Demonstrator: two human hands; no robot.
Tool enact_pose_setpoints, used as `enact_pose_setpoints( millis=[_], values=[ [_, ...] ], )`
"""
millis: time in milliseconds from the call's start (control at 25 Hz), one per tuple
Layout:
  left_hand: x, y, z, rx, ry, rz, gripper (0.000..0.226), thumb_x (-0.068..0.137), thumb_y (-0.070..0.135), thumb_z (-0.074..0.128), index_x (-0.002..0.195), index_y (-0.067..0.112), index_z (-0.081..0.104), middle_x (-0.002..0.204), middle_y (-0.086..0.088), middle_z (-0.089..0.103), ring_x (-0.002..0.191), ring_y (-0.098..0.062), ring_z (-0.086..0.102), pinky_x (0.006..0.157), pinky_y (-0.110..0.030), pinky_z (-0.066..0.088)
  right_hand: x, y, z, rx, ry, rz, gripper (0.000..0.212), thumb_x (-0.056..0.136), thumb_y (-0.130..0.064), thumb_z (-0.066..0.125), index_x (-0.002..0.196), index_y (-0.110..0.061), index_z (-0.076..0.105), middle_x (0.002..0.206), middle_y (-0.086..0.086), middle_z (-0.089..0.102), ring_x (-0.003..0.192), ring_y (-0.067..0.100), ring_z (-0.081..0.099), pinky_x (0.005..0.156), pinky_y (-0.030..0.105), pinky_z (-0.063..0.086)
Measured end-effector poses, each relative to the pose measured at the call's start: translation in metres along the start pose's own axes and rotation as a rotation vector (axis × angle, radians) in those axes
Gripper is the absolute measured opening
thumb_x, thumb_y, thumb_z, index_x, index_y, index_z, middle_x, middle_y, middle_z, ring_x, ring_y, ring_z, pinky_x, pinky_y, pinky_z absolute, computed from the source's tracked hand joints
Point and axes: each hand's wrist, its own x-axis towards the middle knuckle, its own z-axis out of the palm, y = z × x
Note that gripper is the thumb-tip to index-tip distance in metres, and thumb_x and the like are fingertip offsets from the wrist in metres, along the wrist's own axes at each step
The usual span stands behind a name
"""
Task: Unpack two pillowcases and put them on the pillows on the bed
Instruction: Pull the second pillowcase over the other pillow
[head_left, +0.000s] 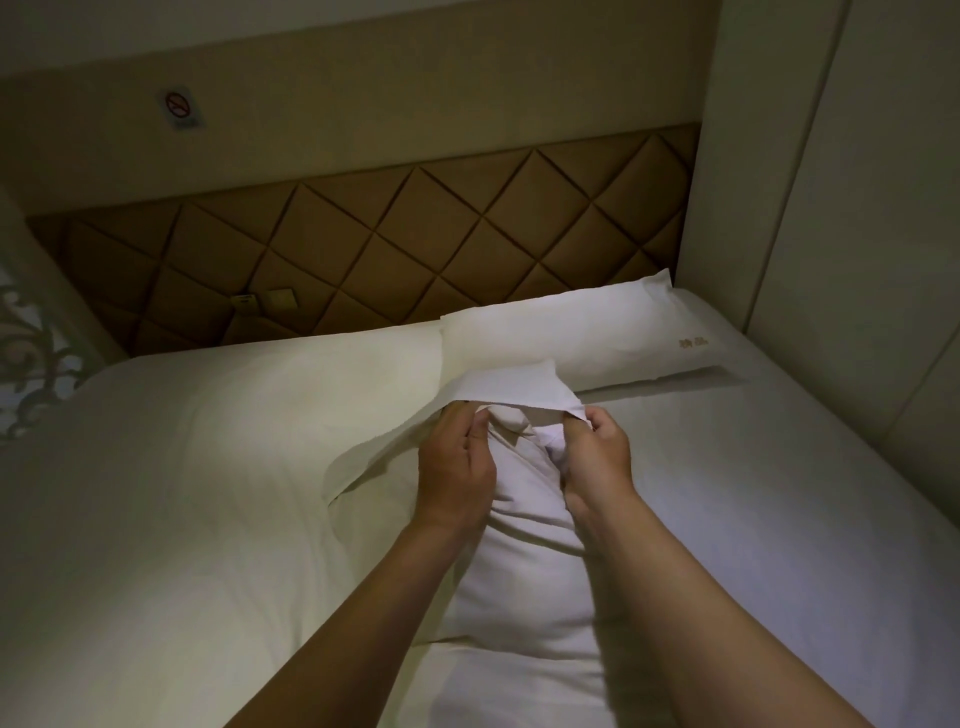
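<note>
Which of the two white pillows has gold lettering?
The flat white pillow by the brown quilted headboard; gold mark near its right end. The bunched white pillow between the left hand and right hand shows none.

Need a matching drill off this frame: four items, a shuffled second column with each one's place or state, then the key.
1. pillowcase
2. near pillow
3. far pillow with gold mark
4. no-smoking sign

A. on the wall above the headboard
B. by the headboard, right side of the bed
C. edge pinched by left hand and right hand
D. lengthwise on the bed, far end between the hands

Pairs: 1-C, 2-D, 3-B, 4-A
</note>
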Motion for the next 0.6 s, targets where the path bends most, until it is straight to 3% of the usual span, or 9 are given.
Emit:
enact_pose_setpoints(
  millis=[120,240,320,400,520,600],
  values=[
    [0.008,0.006,0.006,0.050,-0.078,-0.001,0.036,0.101,0.028,0.045,0.135,0.018,0.055,0.131,0.014,0.054,0.121,0.002,0.047,0.092,0.004,0.031,-0.018,0.000,0.011,-0.313,-0.196,-0.189,0.026,0.102,-0.038,0.046,0.111,-0.026,0.068,0.100,0.000,0.072,0.095,0.016,0.068,0.081,0.032,0.057],
    [0.018,0.004,0.012,0.130,-0.131,0.086,0.043,0.101,0.027,0.047,0.143,0.019,0.048,0.146,0.007,0.048,0.131,0.000,0.038,0.099,0.001,0.022,-0.024,0.001,0.012,-0.395,-0.322,-0.272,0.035,0.100,-0.052,0.043,0.120,-0.033,0.065,0.108,-0.008,0.071,0.104,0.009,0.065,0.088,0.030,0.055],
    [0.021,0.000,0.015,0.192,-0.168,0.128,0.039,0.100,0.024,0.049,0.138,0.018,0.054,0.146,0.001,0.049,0.133,-0.013,0.046,0.106,-0.012,0.032,-0.026,0.005,0.009,-0.333,-0.354,-0.322,0.033,0.100,-0.050,0.044,0.121,-0.033,0.063,0.110,-0.009,0.071,0.107,0.008,0.065,0.091,0.031,0.054],
    [0.024,-0.001,0.016,0.247,-0.149,0.141,0.033,0.096,0.024,0.056,0.127,0.017,0.060,0.142,-0.003,0.050,0.126,-0.021,0.052,0.102,-0.025,0.046,-0.030,0.009,0.004,-0.406,-0.328,-0.395,0.032,0.100,-0.050,0.043,0.119,-0.032,0.060,0.106,-0.008,0.070,0.102,0.009,0.066,0.086,0.033,0.056],
    [0.027,-0.005,0.014,0.399,-0.060,0.267,0.030,0.085,0.027,0.072,0.109,0.010,0.069,0.130,-0.014,0.056,0.113,-0.026,0.056,0.093,-0.034,0.053,-0.038,0.005,-0.002,-0.635,-0.302,-0.592,0.021,0.101,-0.048,0.041,0.102,-0.029,0.050,0.073,-0.004,0.064,0.070,0.008,0.063,0.062,0.027,0.049],
    [0.032,-0.007,0.014,0.520,0.026,0.336,0.025,0.079,0.025,0.079,0.093,0.007,0.069,0.110,-0.016,0.063,0.097,-0.029,0.058,0.078,-0.034,0.055,-0.045,0.002,-0.005,-0.744,-0.351,-0.670,0.012,0.103,-0.039,0.044,0.097,-0.029,0.044,0.065,-0.006,0.056,0.060,0.009,0.057,0.054,0.022,0.041]
  ],
)
